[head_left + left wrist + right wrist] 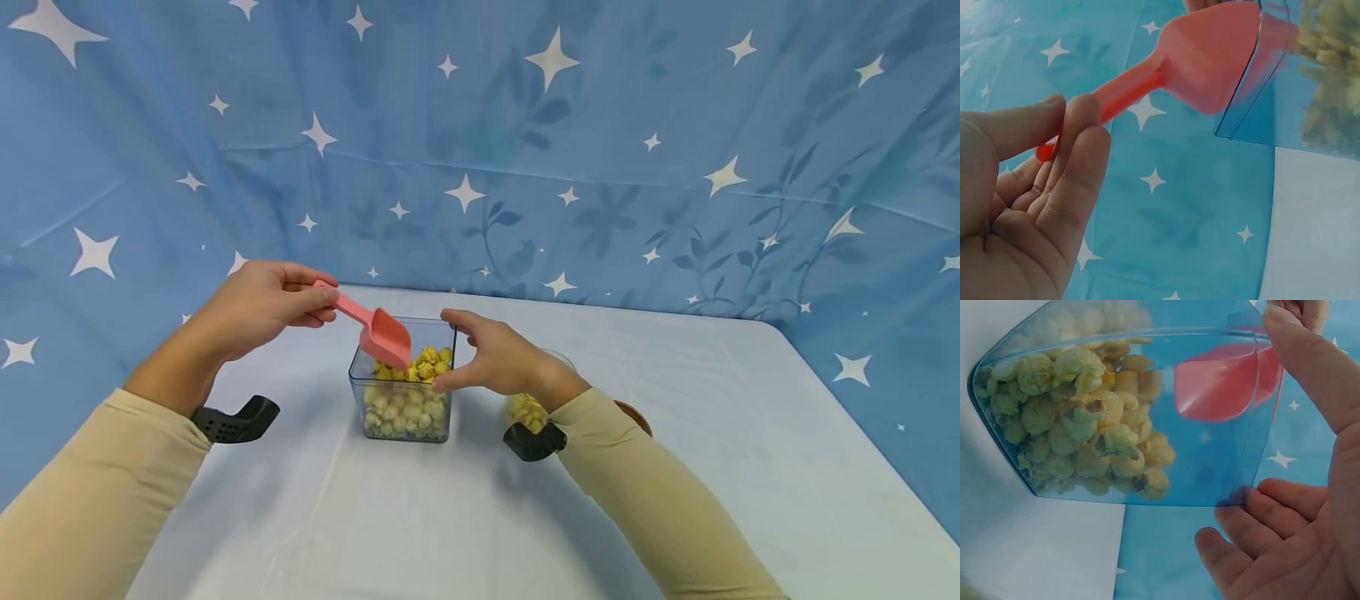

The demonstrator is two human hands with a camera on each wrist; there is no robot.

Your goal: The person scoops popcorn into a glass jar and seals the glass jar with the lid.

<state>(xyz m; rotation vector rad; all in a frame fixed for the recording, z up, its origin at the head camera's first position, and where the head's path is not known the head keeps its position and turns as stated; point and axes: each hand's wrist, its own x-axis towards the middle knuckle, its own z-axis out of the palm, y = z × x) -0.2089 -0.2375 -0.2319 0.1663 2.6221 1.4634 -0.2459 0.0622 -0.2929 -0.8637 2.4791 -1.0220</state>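
A clear, blue-tinted container [401, 417] stands upright on the white table, part filled with yellow popcorn [1335, 37]. My left hand [273, 304] pinches the end of a pink scoop's [386, 337] handle between thumb and fingers. The scoop slants down over the left side of the rim, its bowl inside the container. Through the wall in the right wrist view, the scoop's lip sits apart from most of the popcorn [1094, 425]. My right hand [502, 358] holds the container's right side, thumb at the near corner and fingers at the far one.
Behind my right wrist is a clear round vessel [558, 357], mostly hidden, with yellow popcorn showing below the wrist. A brown curved rim [635, 415] peeks out past my right sleeve. A blue starry curtain [480, 125] hangs along the table's back edge.
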